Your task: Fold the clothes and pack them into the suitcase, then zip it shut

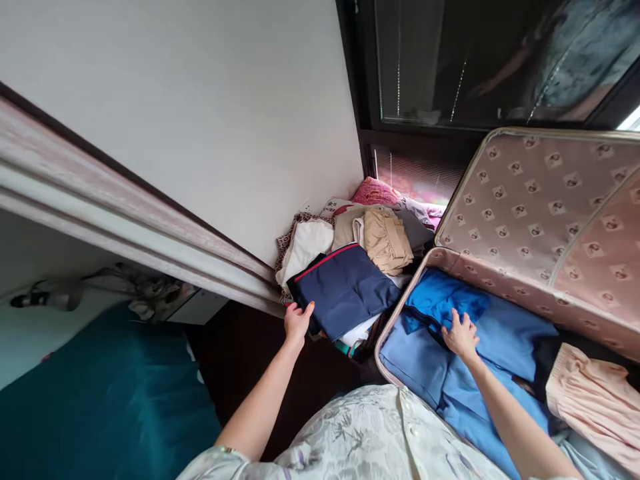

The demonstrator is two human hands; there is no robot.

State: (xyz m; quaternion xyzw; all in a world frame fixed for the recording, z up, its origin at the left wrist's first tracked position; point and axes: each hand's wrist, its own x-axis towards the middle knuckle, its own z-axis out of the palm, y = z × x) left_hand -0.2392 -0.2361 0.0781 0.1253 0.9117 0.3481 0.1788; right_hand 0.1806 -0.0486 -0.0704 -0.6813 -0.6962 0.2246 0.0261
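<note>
Down on the floor by the wall, the left hand (297, 322) has its fingers curled over the near edge of a folded navy garment (345, 288) with a red stripe along 1 side. Thumb underneath or not, can't tell, but it looks like a light grip on the edge rather than a full grab. That navy piece sits on top of a messy pile of clothes (350, 240): a white one, a tan one and a pink one behind, all stacked between the wall and the open suitcase (500, 280).

The right hand (461, 335) is flat inside the suitcase, fingers spread, pressing down on a bright blue garment (440, 300). It isn't holding anything, just palm down on the fabric. Under and around that there's a lighter blue garment (480, 387) covering most of the near side, and a peach-coloured piece (595, 400) lies off to the right.

Progress-wise, going by how things lie: I'd say it's partway. At least 3 items are already in the case, and the pile next to it has a good handful left, with the navy one being the piece in hand right now and not lifted off the pile yet.

Further out, the suitcase lid (545, 200) stands propped open with a pink patterned lining, a teal cover (105, 393) fills the lower left, and a dark window (475, 60) sits above the pile.
</note>
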